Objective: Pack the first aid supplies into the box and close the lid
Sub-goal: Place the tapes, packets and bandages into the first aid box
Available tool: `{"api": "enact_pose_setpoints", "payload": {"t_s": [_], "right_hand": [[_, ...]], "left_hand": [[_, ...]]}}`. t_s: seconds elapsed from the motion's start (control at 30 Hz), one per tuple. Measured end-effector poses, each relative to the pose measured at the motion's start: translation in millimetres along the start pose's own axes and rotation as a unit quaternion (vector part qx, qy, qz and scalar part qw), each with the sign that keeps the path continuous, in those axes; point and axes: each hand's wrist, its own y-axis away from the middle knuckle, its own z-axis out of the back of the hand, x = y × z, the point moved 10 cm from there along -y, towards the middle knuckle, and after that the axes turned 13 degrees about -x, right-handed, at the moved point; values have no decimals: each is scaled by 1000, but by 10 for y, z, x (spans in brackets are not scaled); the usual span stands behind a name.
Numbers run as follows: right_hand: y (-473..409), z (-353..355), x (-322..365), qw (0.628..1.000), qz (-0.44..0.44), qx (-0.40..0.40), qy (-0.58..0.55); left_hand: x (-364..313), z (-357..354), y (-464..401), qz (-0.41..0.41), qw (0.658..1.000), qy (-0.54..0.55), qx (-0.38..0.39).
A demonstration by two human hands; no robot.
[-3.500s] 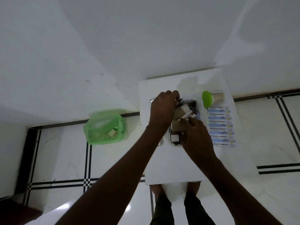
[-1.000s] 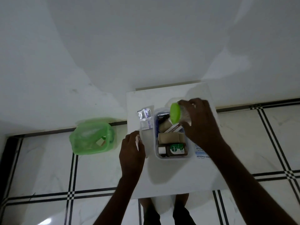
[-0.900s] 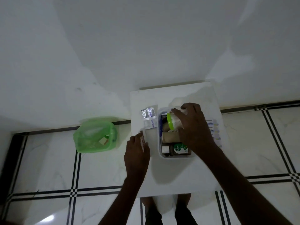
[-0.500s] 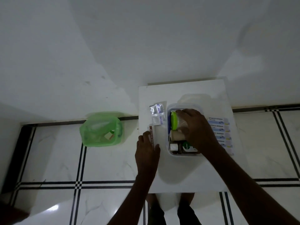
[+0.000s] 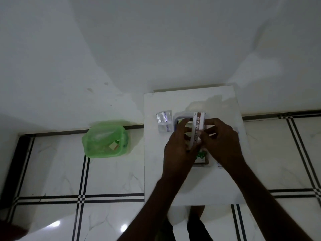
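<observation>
A clear plastic box (image 5: 179,116) sits on the small white table (image 5: 191,185), mostly hidden under both hands. A long white ointment carton (image 5: 198,126) with brown lettering lies lengthwise over the box. My left hand (image 5: 178,150) grips the carton's left side. My right hand (image 5: 220,141) pinches its right side. A brown bottle with a green label (image 5: 200,156) shows inside the box's near end. Silver blister strips (image 5: 164,122) lie on the table just left of the box.
A green translucent lidded container (image 5: 106,138) rests on the tiled floor left of the table. Edges of the antiseptic bandage packets (image 5: 219,166) peek out right of the box. White walls stand behind the table. My feet show below its near edge.
My left hand picked the ointment carton up from the table's left side and brought it over the box. My right hand let go of the green-capped item inside and took the carton's other side.
</observation>
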Motion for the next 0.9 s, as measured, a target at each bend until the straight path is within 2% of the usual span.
{"api": "enact_pose_setpoints", "payload": {"t_s": [0.03,0.1,0.17,0.23,0.5,0.7,0.9], "right_hand": [[-28,76,-68,1000,-2,-22,19],[-59,219,-132,997,15,-56,59],[-71,341,-169,990,36,-83,111],[-58,333,-221,986,34,-85,141],[35,-30,-303,974,40,-47,218],[28,-171,-430,982,38,-44,181],[-61,-217,-487,978,51,-21,201]], "left_hand": [[3,-51,-20,-16,1000,-18,14],[-11,-50,-95,-108,987,-123,-8],[20,-118,-195,-197,946,-256,-31],[120,-163,-304,-215,923,-316,-43],[266,-71,-369,-214,922,-317,-55],[271,-114,-369,-198,937,-285,-47],[283,-131,-369,-204,938,-280,-33]]}}
